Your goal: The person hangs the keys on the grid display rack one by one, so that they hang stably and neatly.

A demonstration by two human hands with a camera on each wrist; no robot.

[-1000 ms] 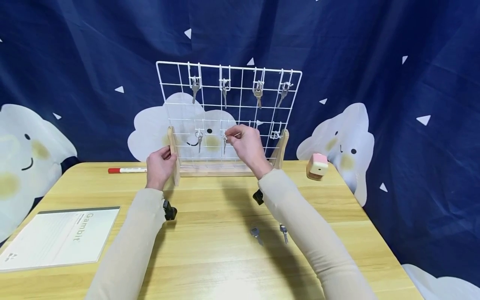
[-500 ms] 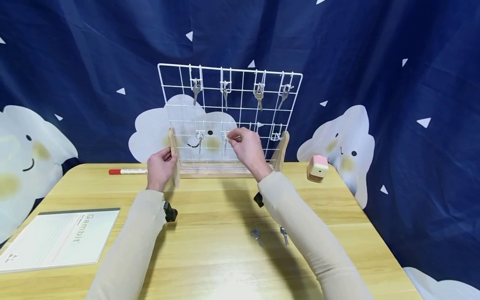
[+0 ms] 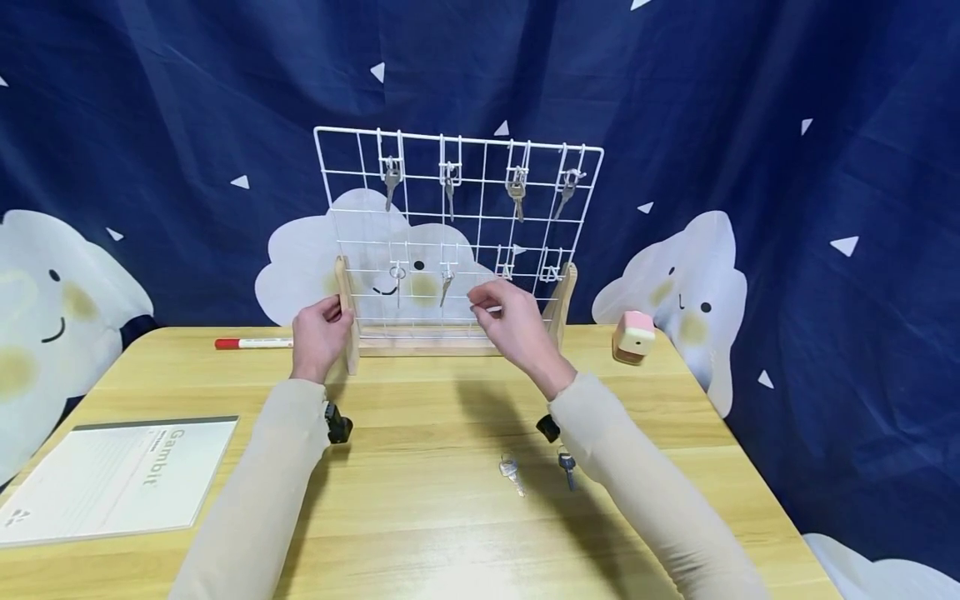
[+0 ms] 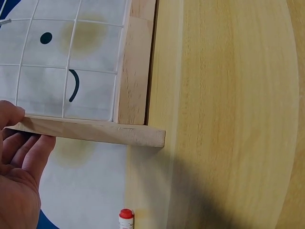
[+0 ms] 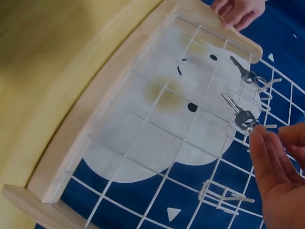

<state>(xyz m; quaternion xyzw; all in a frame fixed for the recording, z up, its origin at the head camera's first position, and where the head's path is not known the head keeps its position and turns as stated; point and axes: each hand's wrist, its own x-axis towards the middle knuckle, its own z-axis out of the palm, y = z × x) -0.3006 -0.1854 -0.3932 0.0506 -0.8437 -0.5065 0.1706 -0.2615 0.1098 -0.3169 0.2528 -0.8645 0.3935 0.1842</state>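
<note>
My left hand [image 3: 321, 337] holds the left wooden upright [image 4: 95, 131] of a stand, its thumb on one side and its fingers on the other. The stand carries a white wire grid [image 3: 480, 193] with wire hooks. My right hand [image 3: 517, 323] is just right of a key [image 3: 447, 286] hanging from a lower-row hook; finger and thumb tips are apart and nothing shows between them. Another key [image 5: 244, 74] hangs beside it on the lower row. Several keys hang along the upper row, among them one brass-coloured key [image 3: 517, 190]. Two lower hooks, including the far-right hook [image 3: 552, 272], bear no key.
Two loose keys lie on the wooden table: a silver key [image 3: 511, 473] and a dark-headed key [image 3: 567, 468]. A notebook [image 3: 120, 479] is at the left and a red-capped marker [image 3: 255, 343] behind it. A pink-and-cream block-shaped object [image 3: 634, 337] stands back right.
My right hand has let go at the lower-row key and moved right and down, away from it. That key now hangs slightly tilted. My left hand stays on the upright.
</note>
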